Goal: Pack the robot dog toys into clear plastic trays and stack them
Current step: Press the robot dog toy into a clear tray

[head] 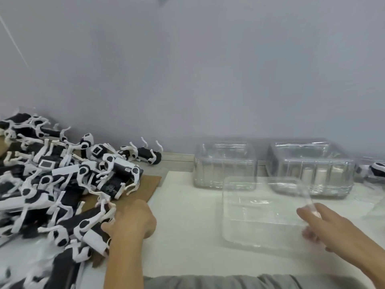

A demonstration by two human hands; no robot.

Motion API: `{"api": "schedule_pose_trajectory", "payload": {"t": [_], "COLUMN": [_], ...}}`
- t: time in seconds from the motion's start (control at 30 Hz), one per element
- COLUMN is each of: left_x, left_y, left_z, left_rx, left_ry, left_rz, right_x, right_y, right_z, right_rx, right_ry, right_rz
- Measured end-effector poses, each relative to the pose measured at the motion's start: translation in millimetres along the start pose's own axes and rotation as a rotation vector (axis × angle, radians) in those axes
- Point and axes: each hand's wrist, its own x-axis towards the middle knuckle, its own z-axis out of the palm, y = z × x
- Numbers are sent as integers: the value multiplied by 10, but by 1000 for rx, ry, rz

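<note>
Toys fill the left of the frame: a heap of black-and-white robot dogs (pixel 52 180) lying partly on brown cardboard (pixel 150 184). The left hand (pixel 133 221), at lower centre-left, has its grip curled round one robot dog (pixel 83 226) at the heap's near edge. At lower right, the right hand (pixel 325 224) pinches the rim of a clear plastic tray (pixel 260 211), blurred, above the white tabletop (pixel 187 236). Two stacks of trays (pixel 225 165) stand behind, near the wall.

toy pile (pixel 62 180) lies left, empty tray (pixel 262 213) right, tray stacks (pixel 225 165) behind it.
</note>
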Motion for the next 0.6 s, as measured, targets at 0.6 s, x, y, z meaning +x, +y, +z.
{"api": "schedule_pose_trajectory", "payload": {"t": [0.6], "left_x": [-157], "left_y": [267], "left_z": [-230], "left_rx": [-693], "left_ry": [191], "left_rz": [440], "right_x": [75], "right_y": [-365], "right_z": [196], "right_rx": [279], "right_ry": [709], "right_rz": [-417]}}
